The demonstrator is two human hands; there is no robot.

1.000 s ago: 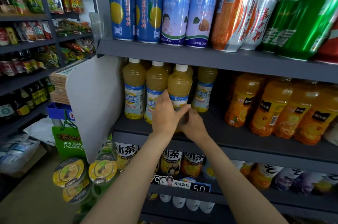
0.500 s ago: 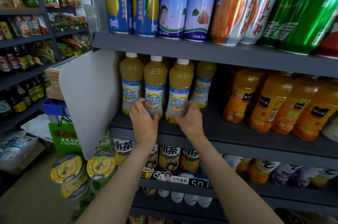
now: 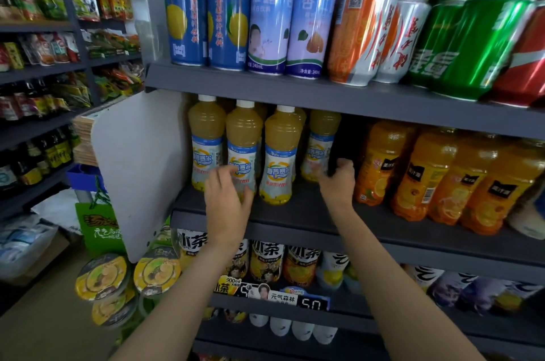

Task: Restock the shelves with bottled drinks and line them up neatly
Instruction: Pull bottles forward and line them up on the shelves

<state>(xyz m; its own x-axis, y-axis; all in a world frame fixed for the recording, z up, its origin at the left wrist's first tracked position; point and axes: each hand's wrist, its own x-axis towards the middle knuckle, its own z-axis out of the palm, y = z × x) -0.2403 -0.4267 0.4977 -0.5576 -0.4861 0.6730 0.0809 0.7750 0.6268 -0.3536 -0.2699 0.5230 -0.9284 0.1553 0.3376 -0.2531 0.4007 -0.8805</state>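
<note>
Three juice bottles (image 3: 277, 157) stand aligned before my loosely spread left hand (image 3: 227, 192). My right hand (image 3: 339, 177) curls round a set-back fourth bottle (image 3: 320, 151), which I judge left to align.

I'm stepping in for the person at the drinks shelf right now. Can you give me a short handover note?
Left hand: fingers spread, in front of the second pear-juice bottle, gripping nothing.
Right hand: curled beside the set-back fourth bottle; contact unclear.
Middle shelf: three pale-yellow bottles stand in a front row at the left; orange-juice bottles stand to the right.
Done: front three upright.
Left: probably pull the fourth forward into line and fill the gap beside it.
</note>
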